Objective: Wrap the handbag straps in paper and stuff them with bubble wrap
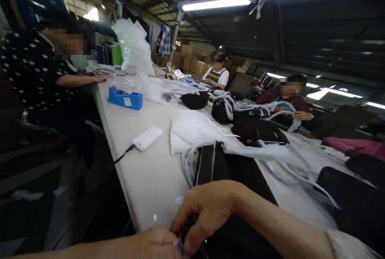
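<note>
A black bag [245, 170] with a pale zipper line and a metal ring lies on the table in front of me. A strap wrapped in white material [261, 151] runs from its top corner. My right hand [207, 215] arches over the bag's near end, its thumb and fingers pinched on a dark part of it. Just left of that, at the bottom edge, my left hand [161, 241] is closed, its fingertips meeting the right hand's. A small pale bit shows between them; what the left fingers grip is hidden.
On the long white table [150, 178] lie a white power bank [147, 137] with a black cable, a blue tape dispenser [124, 99], a white sheet [195, 128] and several black bags [255, 130]. A large sack of clear plastic [134, 48] stands behind. Several people work around the table.
</note>
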`<action>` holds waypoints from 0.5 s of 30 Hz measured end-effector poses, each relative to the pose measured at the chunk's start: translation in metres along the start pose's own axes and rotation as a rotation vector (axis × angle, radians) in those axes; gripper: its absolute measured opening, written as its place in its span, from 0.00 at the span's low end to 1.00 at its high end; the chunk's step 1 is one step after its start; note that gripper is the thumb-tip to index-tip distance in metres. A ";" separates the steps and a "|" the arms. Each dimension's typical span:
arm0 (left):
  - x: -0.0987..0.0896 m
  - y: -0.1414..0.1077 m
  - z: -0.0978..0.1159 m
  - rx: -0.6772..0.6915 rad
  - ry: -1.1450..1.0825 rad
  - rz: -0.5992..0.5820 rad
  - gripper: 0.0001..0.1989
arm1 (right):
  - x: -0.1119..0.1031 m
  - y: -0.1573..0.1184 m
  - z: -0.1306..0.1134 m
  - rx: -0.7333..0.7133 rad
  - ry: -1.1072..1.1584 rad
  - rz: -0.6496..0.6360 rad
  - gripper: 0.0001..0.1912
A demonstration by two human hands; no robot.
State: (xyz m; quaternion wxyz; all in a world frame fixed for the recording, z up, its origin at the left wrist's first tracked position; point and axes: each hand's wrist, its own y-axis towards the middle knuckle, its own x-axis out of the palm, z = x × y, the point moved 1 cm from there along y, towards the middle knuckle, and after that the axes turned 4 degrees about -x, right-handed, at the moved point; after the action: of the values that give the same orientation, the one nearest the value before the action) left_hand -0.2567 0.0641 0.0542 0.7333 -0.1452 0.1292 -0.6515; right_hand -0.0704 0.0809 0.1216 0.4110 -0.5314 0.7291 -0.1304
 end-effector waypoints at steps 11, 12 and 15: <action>-0.026 -0.004 0.051 -0.209 0.075 0.073 0.12 | -0.012 -0.028 0.001 -0.055 0.140 0.203 0.09; -0.031 -0.002 0.057 -0.243 0.069 0.091 0.12 | -0.012 -0.033 0.000 -0.064 0.062 0.310 0.09; -0.046 0.005 0.072 -0.318 0.066 0.110 0.09 | -0.004 -0.043 0.001 -0.020 -0.106 0.595 0.09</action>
State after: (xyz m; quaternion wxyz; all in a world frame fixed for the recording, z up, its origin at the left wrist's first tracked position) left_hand -0.2306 0.1135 0.1187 0.7311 -0.2305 0.2623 -0.5861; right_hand -0.0406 0.0671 0.1499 0.4635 -0.3046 0.8315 0.0309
